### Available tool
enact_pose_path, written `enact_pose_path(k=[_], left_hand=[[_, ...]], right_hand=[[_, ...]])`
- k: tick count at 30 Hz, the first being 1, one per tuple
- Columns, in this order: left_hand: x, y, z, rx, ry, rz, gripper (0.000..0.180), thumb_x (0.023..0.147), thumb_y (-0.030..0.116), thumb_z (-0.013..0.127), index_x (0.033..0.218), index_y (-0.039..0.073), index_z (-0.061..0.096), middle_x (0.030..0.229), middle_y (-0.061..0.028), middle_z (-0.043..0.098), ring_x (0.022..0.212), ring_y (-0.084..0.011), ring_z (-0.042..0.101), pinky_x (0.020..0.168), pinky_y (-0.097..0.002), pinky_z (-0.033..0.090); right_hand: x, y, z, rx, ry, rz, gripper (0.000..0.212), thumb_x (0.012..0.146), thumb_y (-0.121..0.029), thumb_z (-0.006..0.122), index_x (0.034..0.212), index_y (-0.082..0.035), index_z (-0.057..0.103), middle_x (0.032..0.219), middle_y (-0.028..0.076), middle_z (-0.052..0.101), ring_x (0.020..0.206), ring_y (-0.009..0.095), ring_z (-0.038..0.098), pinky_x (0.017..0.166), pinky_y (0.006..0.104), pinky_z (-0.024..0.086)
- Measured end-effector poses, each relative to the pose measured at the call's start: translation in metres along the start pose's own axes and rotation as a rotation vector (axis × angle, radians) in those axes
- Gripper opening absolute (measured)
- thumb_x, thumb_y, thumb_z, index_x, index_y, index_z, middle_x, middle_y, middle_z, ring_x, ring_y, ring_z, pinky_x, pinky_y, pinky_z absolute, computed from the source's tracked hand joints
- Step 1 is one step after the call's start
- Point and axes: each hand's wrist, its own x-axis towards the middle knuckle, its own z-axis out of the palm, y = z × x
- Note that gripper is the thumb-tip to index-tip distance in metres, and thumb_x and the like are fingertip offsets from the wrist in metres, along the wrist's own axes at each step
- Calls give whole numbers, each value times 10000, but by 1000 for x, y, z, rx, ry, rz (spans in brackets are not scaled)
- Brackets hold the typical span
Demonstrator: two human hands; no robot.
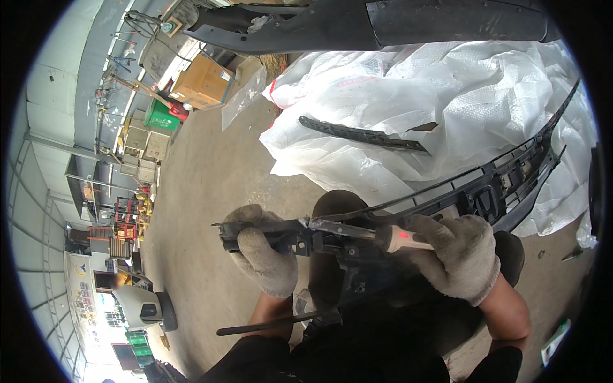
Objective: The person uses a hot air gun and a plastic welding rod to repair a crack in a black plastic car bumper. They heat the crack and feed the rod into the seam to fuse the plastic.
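Observation:
A long black plastic car grille lies across my knees, running from lower left to upper right. My left hand, in a dirty off-white work glove, is closed around its left end. My right hand, gloved alike, grips what looks like a soldering iron with a pale handle and a small red light. Its metal shaft points left along the grille, and the tip reaches the upper edge a little right of my left hand. Exact contact at the tip is too small to tell.
White woven sheeting covers the floor ahead, with a black trim strip on it. A large dark bumper-like part lies beyond. To the left are a cardboard box, a green bin, shelves and a pale car.

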Motion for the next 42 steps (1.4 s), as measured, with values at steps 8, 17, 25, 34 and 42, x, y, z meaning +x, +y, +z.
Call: enact_pose_path(k=[8, 17, 25, 34, 42], left_hand=[[0, -3, 9, 132, 76, 66, 549, 929, 561, 475, 1068, 30, 495, 744, -12, 478, 636, -83, 483, 542, -218, 414], [1, -1, -1, 25, -6, 38, 469, 908, 458, 587, 1072, 30, 487, 866, -67, 518, 692, -129, 531, 563, -252, 459], [1, 0, 5, 144, -4, 40, 496, 945, 524, 442, 1066, 48, 507, 770, -18, 492, 673, -98, 501, 584, -224, 429], [0, -1, 3, 12, 27, 12, 493, 907, 471, 579, 1096, 29, 466, 828, -82, 521, 677, -143, 534, 575, -259, 466], [-1, -1, 7, 126, 40, 34, 528, 941, 554, 456, 1087, 50, 510, 774, -20, 502, 689, -93, 511, 582, -231, 442]], right_hand=[[-1, 2, 4, -11, -18, -29, 408, 750, -292, 733, 1058, -50, 617, 645, 73, 598, 529, 238, 575, 528, 374, 456], [0, 7, 2, -6, 30, -17, 371, 761, -289, 727, 1028, -47, 638, 647, 81, 609, 533, 238, 591, 518, 360, 473], [2, 4, 6, 11, -8, -31, 362, 789, -307, 707, 1037, -52, 641, 632, 66, 606, 534, 216, 590, 510, 335, 451], [4, 4, 2, 15, -12, -19, 364, 797, -316, 703, 1045, -57, 642, 617, 56, 602, 515, 214, 577, 536, 343, 448], [3, 3, 3, -9, -14, -40, 389, 785, -322, 711, 1055, -52, 640, 622, 64, 603, 523, 219, 580, 542, 345, 459]])
